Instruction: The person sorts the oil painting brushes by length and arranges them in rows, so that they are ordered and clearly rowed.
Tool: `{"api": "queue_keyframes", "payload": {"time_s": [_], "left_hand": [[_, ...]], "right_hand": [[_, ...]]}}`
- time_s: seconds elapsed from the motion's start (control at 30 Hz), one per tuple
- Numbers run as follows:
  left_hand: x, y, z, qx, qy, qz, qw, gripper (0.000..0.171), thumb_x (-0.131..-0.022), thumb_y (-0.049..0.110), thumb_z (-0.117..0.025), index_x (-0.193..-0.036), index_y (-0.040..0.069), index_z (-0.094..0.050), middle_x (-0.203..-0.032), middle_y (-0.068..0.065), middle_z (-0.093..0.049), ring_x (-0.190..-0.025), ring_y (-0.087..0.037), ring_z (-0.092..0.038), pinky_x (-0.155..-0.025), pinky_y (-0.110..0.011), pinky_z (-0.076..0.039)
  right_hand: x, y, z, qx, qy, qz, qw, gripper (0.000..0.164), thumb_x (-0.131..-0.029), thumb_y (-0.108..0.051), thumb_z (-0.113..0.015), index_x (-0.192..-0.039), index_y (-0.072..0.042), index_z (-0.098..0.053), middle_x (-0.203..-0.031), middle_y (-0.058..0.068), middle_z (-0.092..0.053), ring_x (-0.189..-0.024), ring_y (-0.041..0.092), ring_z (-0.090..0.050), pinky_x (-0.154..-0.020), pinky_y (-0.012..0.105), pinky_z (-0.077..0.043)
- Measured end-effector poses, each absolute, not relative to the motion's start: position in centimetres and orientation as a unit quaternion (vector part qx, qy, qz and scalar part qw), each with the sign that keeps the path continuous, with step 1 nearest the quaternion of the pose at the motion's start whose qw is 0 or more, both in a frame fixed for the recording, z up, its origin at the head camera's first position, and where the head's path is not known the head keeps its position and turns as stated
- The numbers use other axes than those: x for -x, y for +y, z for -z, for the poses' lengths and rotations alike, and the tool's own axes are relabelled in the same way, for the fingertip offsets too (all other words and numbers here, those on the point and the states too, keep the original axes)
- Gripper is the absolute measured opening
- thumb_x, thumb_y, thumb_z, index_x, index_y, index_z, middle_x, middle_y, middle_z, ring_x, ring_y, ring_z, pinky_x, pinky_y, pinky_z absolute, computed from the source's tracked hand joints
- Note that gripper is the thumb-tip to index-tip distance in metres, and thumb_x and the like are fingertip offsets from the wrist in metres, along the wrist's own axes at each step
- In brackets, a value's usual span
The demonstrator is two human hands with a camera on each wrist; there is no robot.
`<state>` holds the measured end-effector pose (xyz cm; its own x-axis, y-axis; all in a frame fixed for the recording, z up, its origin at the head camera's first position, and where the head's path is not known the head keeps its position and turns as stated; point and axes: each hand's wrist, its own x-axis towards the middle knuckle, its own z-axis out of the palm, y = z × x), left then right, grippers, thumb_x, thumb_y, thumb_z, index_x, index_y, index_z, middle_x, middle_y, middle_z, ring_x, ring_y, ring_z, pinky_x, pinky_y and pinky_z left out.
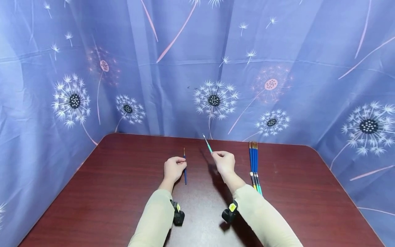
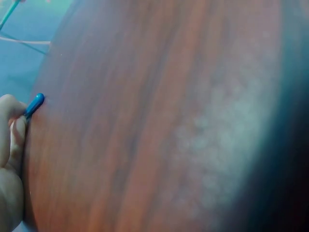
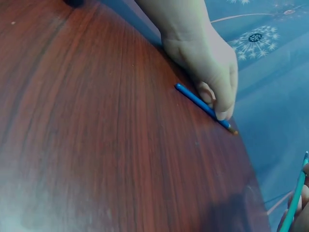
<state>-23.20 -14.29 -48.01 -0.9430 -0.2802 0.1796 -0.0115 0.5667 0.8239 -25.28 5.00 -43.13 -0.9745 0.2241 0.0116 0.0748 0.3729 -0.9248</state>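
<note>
My left hand (image 1: 174,169) pinches a slim blue paintbrush (image 1: 185,177) by its upper part, its brown bristles pointing toward the far edge of the table. In the right wrist view this blue paintbrush (image 3: 193,99) lies along the tabletop under the fingertips. Only its rounded handle end (image 2: 35,103) shows in the left wrist view. To the right, my right hand (image 1: 224,161) holds a teal paintbrush (image 1: 208,147) between thumb and fingers, white tip pointing up and to the left. At the right wrist view's edge, the teal handle (image 3: 294,205) slants across the fingers.
Several blue paintbrushes (image 1: 253,157) lie side by side on the right of the table. Below them are shorter paintbrushes (image 1: 258,185) with yellow and teal handles, partly hidden by the right sleeve (image 1: 262,216). A blue dandelion curtain (image 1: 182,68) surrounds the dark red wooden table (image 1: 123,195).
</note>
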Motion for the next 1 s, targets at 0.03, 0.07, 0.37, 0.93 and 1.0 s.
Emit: {"api": "queue_keyframes", "payload": {"time_s": [0.03,0.07,0.37,0.93,1.0], "left_hand": [[23.2,-14.3,48.0,-0.084,-0.874,0.457,0.146,0.017,-0.078,0.013,-0.067,-0.092,0.01,-0.076,-0.079,-0.002,-0.073,-0.074,-0.015,-0.069,-0.069,-0.03,-0.054],[23.2,-14.4,48.0,-0.085,-0.873,0.458,0.144,0.017,-0.078,0.014,-0.067,-0.093,0.01,-0.076,-0.079,-0.002,-0.073,-0.074,-0.015,-0.069,-0.069,-0.03,-0.054],[23.4,-14.4,48.1,-0.079,-0.874,0.457,0.144,0.017,-0.079,0.014,-0.068,-0.093,0.009,-0.076,-0.081,-0.003,-0.074,-0.076,-0.016,-0.07,-0.071,-0.03,-0.055],[23.3,-14.2,48.0,-0.086,-0.876,0.453,0.144,0.017,-0.078,0.013,-0.068,-0.092,0.01,-0.076,-0.08,-0.003,-0.074,-0.075,-0.016,-0.07,-0.07,-0.031,-0.055],[23.3,-14.2,48.0,-0.086,-0.877,0.45,0.144,0.017,-0.078,0.013,-0.068,-0.092,0.01,-0.076,-0.08,-0.003,-0.074,-0.075,-0.016,-0.07,-0.07,-0.031,-0.055]], "right_hand": [[25.3,5.2,43.0,0.092,-0.823,-0.556,0.068,0.02,-0.079,-0.022,-0.069,-0.09,-0.008,-0.077,-0.086,0.007,-0.073,-0.083,0.018,-0.059,-0.074,0.026,-0.048],[25.2,5.5,42.9,0.094,-0.82,-0.56,0.066,0.02,-0.079,-0.022,-0.069,-0.09,-0.008,-0.077,-0.087,0.007,-0.073,-0.083,0.017,-0.059,-0.073,0.025,-0.047],[24.8,7.8,42.3,0.092,-0.801,-0.589,0.063,0.022,-0.081,-0.02,-0.069,-0.093,-0.003,-0.076,-0.085,0.014,-0.072,-0.066,0.007,-0.055,-0.064,0.021,-0.047],[23.7,13.0,41.8,0.116,-0.748,-0.652,0.025,0.033,-0.088,-0.013,-0.059,-0.112,0.009,-0.064,-0.063,-0.01,-0.06,-0.062,0.01,-0.061,-0.054,0.018,-0.046],[23.5,13.6,41.6,0.122,-0.749,-0.651,0.015,0.034,-0.09,-0.014,-0.058,-0.115,0.009,-0.063,-0.068,-0.01,-0.06,-0.064,0.007,-0.061,-0.056,0.018,-0.048]]}}
